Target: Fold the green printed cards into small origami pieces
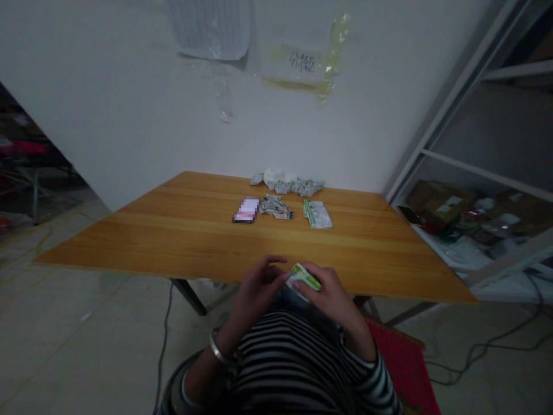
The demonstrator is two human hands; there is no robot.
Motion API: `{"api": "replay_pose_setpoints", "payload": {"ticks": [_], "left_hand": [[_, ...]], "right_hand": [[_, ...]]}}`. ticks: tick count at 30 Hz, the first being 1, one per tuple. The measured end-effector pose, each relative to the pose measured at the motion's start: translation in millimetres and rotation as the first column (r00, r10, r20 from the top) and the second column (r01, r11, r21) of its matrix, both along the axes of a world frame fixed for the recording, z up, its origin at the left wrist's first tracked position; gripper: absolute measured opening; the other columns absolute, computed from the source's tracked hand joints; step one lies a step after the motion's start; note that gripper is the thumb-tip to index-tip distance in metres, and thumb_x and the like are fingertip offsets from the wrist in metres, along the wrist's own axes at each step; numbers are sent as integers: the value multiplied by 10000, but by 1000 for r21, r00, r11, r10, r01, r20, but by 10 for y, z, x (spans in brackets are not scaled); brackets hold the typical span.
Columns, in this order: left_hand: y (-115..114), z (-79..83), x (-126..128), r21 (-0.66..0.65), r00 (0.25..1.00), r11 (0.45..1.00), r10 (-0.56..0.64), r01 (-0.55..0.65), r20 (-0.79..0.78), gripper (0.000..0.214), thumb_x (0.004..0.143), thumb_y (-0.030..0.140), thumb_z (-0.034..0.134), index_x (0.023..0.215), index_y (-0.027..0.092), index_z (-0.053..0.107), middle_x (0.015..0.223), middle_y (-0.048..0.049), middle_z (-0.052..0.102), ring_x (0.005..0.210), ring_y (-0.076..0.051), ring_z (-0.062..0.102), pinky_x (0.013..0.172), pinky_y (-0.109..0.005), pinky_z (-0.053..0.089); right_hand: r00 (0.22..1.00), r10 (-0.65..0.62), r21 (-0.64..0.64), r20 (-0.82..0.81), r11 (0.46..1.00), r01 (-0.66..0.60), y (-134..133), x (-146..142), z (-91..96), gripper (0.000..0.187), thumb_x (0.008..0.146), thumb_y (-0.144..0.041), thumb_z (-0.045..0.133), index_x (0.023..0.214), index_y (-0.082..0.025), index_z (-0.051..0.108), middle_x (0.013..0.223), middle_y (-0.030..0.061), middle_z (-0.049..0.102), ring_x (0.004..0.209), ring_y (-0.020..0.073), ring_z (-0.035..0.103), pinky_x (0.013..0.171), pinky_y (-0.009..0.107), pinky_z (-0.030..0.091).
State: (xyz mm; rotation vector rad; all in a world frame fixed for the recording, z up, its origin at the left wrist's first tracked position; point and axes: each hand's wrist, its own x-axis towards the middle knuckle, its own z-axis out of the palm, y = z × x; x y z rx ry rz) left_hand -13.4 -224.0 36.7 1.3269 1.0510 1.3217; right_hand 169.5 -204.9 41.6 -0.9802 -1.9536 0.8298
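Both of my hands meet just below the near edge of the wooden table [181, 242], above my lap. My right hand [332, 300] is closed around a small green-and-white packet [303, 279]. My left hand [259, 285] has its fingers curled and pinches the packet's left end. On the table farther back lie a flat stack of similar packets [318, 214], a crumpled bunch of wrappers [275, 206], a blurred pink-and-white item [246, 209], and a pile of crumpled wrappers [287, 183] by the wall.
A white wall with taped papers [302, 63] stands behind the table. A metal shelf [470, 167] with boxes is at the right. A red seat [401, 363] shows beside my hip. Cables [488, 346] trail over the floor.
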Motion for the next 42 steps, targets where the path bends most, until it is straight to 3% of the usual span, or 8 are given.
{"api": "replay_pose_setpoints", "payload": {"ticks": [5,9,16,20,24,32,37,42], "left_hand": [[26,-25,-42,33,984,999,-31,38,-176,226,820,272,673,1021,192,739,831,-43,766,749,-189,687,728,-286,533],[44,-97,-22,117,970,991,91,-66,-227,137,817,288,672,833,208,782,828,-42,777,751,-210,686,718,-291,524],[52,-85,-26,216,931,974,138,-67,-336,134,831,255,665,866,227,792,805,-50,768,732,-201,681,685,-277,501],[42,1,-29,234,946,967,167,-102,-278,104,787,265,716,836,220,795,774,-49,750,709,-191,666,672,-269,498],[51,35,-40,198,965,976,133,-89,-224,107,780,290,724,781,206,790,733,-44,715,694,-179,644,638,-252,483],[105,-63,-50,115,990,985,136,-130,-46,92,744,259,746,729,168,755,726,-32,677,698,-161,636,636,-238,511],[94,-91,9,55,971,973,220,-226,92,68,696,224,769,716,164,746,709,-11,686,692,-146,638,635,-217,516],[66,-117,85,-66,935,960,278,-271,219,135,707,268,772,778,156,745,753,-27,739,723,-156,662,713,-246,533]], "right_hand": [[997,-70,69,32,995,67,-9,-44,-51,326,917,-352,558,647,-181,625,539,-45,513,514,107,464,500,213,304],[995,-91,105,27,991,88,-15,-150,-99,329,910,-381,575,663,-180,656,570,-28,571,541,116,488,522,219,321],[999,28,-11,26,1000,-28,13,-129,-120,297,969,-335,468,775,-204,651,683,-10,628,628,143,545,567,227,358],[1000,-14,5,15,1000,14,-2,-118,-88,317,962,-327,479,695,-205,600,602,-26,540,573,136,494,533,233,311],[997,-40,23,60,999,39,-27,-140,-62,260,954,-307,507,739,-210,618,640,-22,568,606,144,524,568,237,333],[994,-105,0,43,994,106,-49,-229,-69,150,958,-272,500,877,-209,608,755,-5,638,695,160,591,615,234,375],[989,-123,20,77,992,122,-97,-325,-79,140,991,-263,415,998,-218,548,854,10,654,776,170,619,673,240,385],[946,-250,69,207,968,241,-109,-406,-121,210,992,-273,366,901,-211,544,717,18,618,656,188,600,586,257,334]]}}
